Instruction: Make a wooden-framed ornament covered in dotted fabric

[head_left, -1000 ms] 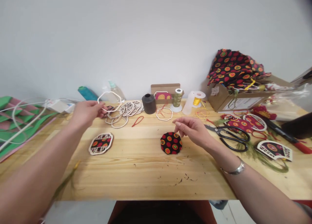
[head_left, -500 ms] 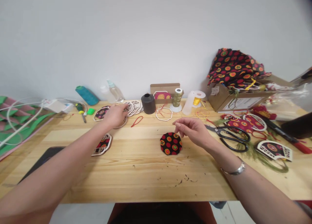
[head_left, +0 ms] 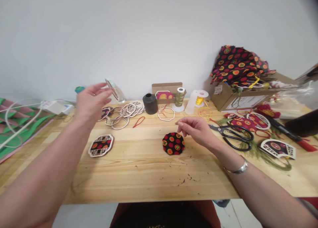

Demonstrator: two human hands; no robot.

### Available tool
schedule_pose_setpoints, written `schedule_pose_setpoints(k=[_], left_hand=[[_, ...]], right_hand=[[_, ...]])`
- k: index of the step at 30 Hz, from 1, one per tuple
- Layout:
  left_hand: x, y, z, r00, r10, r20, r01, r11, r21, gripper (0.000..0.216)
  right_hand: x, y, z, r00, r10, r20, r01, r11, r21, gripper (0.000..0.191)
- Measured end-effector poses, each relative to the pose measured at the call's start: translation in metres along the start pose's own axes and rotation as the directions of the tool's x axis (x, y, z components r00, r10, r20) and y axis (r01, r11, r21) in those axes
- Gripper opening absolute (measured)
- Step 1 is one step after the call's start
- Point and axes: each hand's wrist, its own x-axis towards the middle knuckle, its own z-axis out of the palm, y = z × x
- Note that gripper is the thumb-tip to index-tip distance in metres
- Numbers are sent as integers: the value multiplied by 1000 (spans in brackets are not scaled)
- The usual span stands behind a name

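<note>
My left hand [head_left: 91,99] is raised above the back left of the table, fingertips closed on a thin wooden frame piece [head_left: 112,89] seen nearly edge-on. Below it lies a pile of pale openwork wooden frames [head_left: 132,109]. A finished-looking lattice ornament [head_left: 101,145] with patterned cloth inside rests nearer to me. My right hand [head_left: 193,128] hovers at the upper right edge of a round black floral fabric piece [head_left: 173,143]. Its thumb and fingers are pinched together; whatever is between them, if anything, is too small to make out.
Black-handled scissors [head_left: 236,135] lie right of my right hand, beside a fan-shaped ornament [head_left: 278,149]. Along the back stand a black thread cone [head_left: 150,104], an olive thread spool [head_left: 179,100] and a yellow cord spool [head_left: 200,98]. A cardboard box [head_left: 238,100] holds floral cloth.
My left hand has lifted from the frame pile, up and to the left, carrying a wooden frame piece. My right hand has stayed almost still beside the fabric.
</note>
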Motion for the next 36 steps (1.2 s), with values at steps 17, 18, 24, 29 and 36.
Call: schedule_pose_setpoints(k=[17,18,24,29,36], left_hand=[[-129,44,85,728,-204,655,652,502,-568,31],[-127,44,84,739,-209,641,639,518,-568,25],[-121,40,86,773,-281,569,578,683,-447,19],[-123,32,85,790,-248,561,517,761,-392,21],[-127,24,89,632,-354,690,651,726,-223,16]], right_hand=[[-9,4,9,883,-457,105,454,777,-436,17],[-8,4,7,916,-395,73,391,836,-386,20],[-10,-5,5,978,-196,68,204,970,-130,30],[-2,1,3,996,94,-2,-94,993,-71,33],[7,9,-8,920,380,95,-384,922,36,26]])
